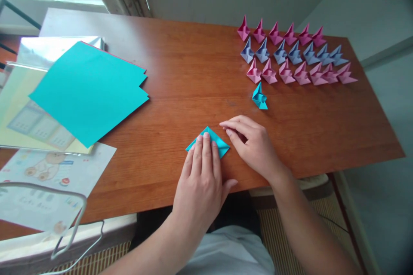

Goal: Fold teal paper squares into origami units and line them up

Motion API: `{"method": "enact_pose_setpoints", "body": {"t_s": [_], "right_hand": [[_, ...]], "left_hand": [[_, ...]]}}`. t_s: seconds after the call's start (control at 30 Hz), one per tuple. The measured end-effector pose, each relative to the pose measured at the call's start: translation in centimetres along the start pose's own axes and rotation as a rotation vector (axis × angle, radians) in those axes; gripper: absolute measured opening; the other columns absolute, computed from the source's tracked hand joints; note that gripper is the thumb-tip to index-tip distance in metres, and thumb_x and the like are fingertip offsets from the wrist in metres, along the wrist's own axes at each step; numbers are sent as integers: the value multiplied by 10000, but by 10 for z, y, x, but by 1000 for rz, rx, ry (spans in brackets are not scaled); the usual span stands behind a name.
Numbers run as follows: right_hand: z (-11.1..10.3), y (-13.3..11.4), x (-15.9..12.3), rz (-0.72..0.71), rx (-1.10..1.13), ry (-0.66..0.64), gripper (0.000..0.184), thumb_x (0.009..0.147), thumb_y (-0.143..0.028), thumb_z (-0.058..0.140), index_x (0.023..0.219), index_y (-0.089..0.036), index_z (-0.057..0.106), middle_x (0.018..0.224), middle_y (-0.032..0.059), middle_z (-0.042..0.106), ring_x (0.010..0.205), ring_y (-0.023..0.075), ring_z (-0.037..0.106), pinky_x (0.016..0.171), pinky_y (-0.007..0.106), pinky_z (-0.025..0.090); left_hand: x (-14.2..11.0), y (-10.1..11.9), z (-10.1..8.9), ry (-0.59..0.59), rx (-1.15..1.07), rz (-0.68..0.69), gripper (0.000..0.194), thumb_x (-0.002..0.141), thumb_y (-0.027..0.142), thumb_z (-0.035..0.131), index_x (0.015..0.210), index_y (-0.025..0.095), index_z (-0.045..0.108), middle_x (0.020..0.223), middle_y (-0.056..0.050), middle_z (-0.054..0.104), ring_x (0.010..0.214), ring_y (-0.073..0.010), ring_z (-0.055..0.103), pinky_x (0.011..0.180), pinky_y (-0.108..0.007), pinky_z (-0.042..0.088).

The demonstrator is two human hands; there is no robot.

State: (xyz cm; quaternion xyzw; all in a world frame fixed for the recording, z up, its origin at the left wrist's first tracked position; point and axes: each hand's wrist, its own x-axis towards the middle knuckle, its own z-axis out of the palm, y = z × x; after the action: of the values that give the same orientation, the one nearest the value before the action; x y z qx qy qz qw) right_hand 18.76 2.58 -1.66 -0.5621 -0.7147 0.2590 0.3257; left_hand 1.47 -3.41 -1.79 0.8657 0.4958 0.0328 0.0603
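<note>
A small piece of turquoise paper (222, 145), folded into a diamond, lies on the table near its front edge. My left hand (203, 176) presses down on it with the fingers flat and close together, hiding much of its middle and lower part; the thumb points out to the right. Just right of the paper, my right hand (253, 144) hovers over the wood, fingers stretched to the left and thumb a little apart, with nothing visible in them. Beyond it stands one finished turquoise origami figure (259, 96) with a pointed tip.
Rows of pink (285, 71), lilac (280, 53) and magenta origami figures (275, 34) stand at the back right. On the left, turquoise paper sheets (90, 90) rest on plastic-wrapped packs. A printed sheet (97, 163) and a bent grey metal frame (82, 200) are at the front left.
</note>
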Motion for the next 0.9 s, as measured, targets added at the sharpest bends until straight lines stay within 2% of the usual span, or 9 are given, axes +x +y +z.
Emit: {"method": "enact_pose_setpoints", "body": {"t_s": [0.27, 0.5, 0.73, 0.9], "right_hand": [[8, -6, -14, -29, -109, -12, 176, 989, -165, 571, 1079, -201, 718, 988, 60, 716, 947, 207, 647, 896, 365, 535], [13, -8, -14, -32, -163, -24, 187, 993, -198, 575, 1117, -192, 715, 976, 60, 685, 946, 217, 622, 903, 375, 527], [12, -7, -12, -42, -182, -21, 200, 997, -189, 562, 1128, -180, 712, 988, 66, 686, 957, 218, 619, 911, 379, 524], [12, -10, 5, -40, -108, -54, 144, 982, -172, 578, 1013, -213, 712, 991, 57, 704, 961, 211, 630, 897, 365, 528]], "left_hand": [[-2, 1, 4, 7, 24, 2, 844, 1006, 572, 423, 1551, -67, 339, 1641, -287, 270, 1533, -413, 298, 1232, -518, 330], [0, 1, 3, 1, 12, 3, 940, 958, 626, 502, 1559, -71, 313, 1649, -276, 251, 1535, -406, 300, 1238, -503, 332], [-1, 0, 2, 14, 35, 3, 929, 957, 624, 503, 1553, -68, 332, 1644, -264, 272, 1525, -396, 329, 1228, -489, 352], [-2, 1, 3, 24, 30, -11, 869, 990, 580, 460, 1562, -58, 320, 1651, -255, 277, 1541, -385, 297, 1251, -478, 305]]}}
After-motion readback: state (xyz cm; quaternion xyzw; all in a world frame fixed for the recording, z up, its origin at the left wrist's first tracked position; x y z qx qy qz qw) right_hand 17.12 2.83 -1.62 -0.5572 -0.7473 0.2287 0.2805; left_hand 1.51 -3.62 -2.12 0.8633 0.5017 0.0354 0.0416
